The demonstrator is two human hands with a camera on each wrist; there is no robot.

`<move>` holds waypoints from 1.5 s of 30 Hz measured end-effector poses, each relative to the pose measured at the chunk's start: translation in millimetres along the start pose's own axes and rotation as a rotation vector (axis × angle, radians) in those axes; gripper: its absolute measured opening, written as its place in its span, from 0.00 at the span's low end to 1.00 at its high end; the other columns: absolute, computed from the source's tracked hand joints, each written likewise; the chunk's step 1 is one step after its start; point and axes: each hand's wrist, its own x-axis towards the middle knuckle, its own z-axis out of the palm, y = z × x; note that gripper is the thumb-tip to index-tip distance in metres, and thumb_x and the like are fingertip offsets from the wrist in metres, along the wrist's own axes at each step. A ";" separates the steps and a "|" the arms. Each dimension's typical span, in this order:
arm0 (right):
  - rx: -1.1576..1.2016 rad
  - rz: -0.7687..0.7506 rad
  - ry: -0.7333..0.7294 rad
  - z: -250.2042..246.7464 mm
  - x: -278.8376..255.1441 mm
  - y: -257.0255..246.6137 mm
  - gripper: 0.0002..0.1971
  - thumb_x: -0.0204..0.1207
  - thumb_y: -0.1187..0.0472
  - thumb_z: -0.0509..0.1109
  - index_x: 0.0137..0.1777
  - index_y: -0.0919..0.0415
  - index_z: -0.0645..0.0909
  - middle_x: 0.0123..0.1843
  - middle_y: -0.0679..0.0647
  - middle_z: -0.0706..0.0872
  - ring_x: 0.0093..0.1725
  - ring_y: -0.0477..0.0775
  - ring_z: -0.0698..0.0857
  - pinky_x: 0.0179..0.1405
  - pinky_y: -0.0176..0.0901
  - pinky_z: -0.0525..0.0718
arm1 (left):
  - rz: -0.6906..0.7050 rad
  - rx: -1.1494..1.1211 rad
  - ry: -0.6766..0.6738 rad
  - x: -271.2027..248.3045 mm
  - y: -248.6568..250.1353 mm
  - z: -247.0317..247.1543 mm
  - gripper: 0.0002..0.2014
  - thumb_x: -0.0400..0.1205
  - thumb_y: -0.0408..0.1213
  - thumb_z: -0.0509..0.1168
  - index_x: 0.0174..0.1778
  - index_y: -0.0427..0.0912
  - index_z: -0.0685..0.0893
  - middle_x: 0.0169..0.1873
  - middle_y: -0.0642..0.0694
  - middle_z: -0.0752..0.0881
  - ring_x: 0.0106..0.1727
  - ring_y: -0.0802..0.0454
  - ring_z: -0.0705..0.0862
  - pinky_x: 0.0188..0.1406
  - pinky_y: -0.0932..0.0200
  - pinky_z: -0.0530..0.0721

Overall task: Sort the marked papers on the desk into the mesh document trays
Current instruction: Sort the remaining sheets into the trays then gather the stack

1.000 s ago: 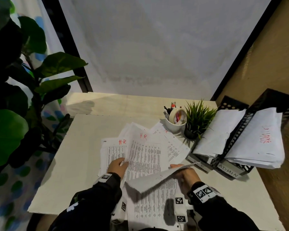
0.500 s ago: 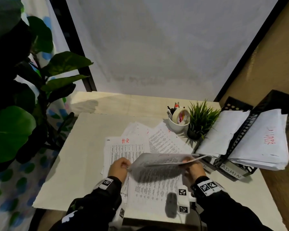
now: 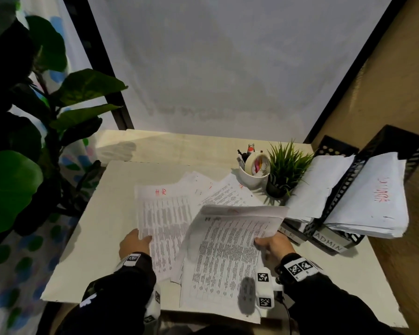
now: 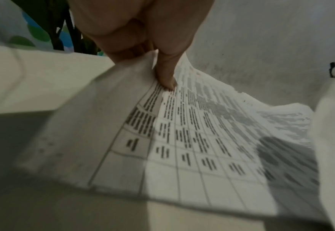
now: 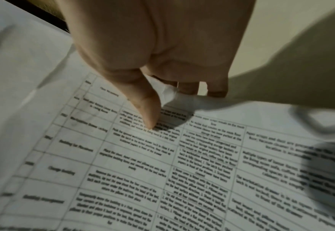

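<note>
The left hand [image 3: 134,243] pinches the near-left edge of a white printed sheet marked HR in red [image 3: 163,213] lying on the pale desk [image 3: 87,238]. The right hand [image 3: 275,245] pinches the right edge of a curled table-printed sheet [image 3: 228,250] near the desk's front edge, just beside the black mesh trays [image 3: 334,221].

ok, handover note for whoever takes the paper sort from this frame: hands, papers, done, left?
Left hand: pinches the left edge of the HR-marked sheet, thumb on top.
Right hand: pinches the right edge of the curled sheet, top edge folded toward the person; its mark is not readable.
Trays: the ADMIN tray and the tray beside it stand at the desk's right, both already holding stacks.
Done: some papers filed.
Left: both held sheets, plus the loose sheets fanned out by the white cup.
</note>
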 end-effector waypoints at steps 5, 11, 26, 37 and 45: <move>-0.028 0.034 0.055 -0.4 8.9 -0.7 0.14 0.73 0.80 0.64 0.57 0.71 0.78 0.36 0.60 0.82 0.33 0.56 0.79 0.12 0.28 0.74 | 0.124 -0.030 0.120 3.0 9.6 -14.8 0.18 0.84 0.32 0.54 0.70 0.36 0.77 0.69 0.32 0.78 0.66 0.31 0.78 0.66 0.45 0.76; 0.086 0.092 0.022 6.3 5.7 -6.4 0.10 0.72 0.79 0.62 0.49 0.72 0.82 0.34 0.59 0.85 0.36 0.59 0.81 0.33 0.43 0.80 | 0.260 -0.394 -0.002 -17.3 38.4 -18.5 0.09 0.82 0.32 0.60 0.51 0.34 0.84 0.44 0.35 0.86 0.46 0.41 0.82 0.46 0.56 0.77; 0.092 0.008 0.015 -5.7 -0.9 -21.4 0.05 0.64 0.82 0.62 0.35 0.76 0.78 0.19 0.58 0.82 0.29 0.61 0.80 0.26 0.38 0.81 | 0.225 -0.226 -0.273 -8.3 92.7 23.4 0.16 0.72 0.17 0.61 0.36 0.43 0.86 0.41 0.39 0.88 0.54 0.37 0.86 0.45 0.61 0.79; 0.071 0.026 0.210 -24.9 -4.1 8.0 0.20 0.81 0.76 0.54 0.32 0.53 0.67 0.27 0.49 0.78 0.32 0.46 0.73 0.19 0.26 0.76 | 0.296 0.165 -0.249 -1.6 77.3 58.3 0.27 0.73 0.43 0.71 0.67 0.42 0.72 0.65 0.38 0.77 0.65 0.37 0.78 0.62 0.46 0.77; 0.179 0.121 0.069 -14.4 -9.5 15.4 0.07 0.54 0.70 0.68 0.34 0.70 0.76 0.29 0.58 0.83 0.36 0.60 0.79 0.50 0.47 0.72 | 0.219 -0.381 -0.444 -30.4 76.1 28.2 0.16 0.78 0.19 0.62 0.58 0.37 0.81 0.45 0.44 0.87 0.29 0.67 0.87 0.26 0.78 0.80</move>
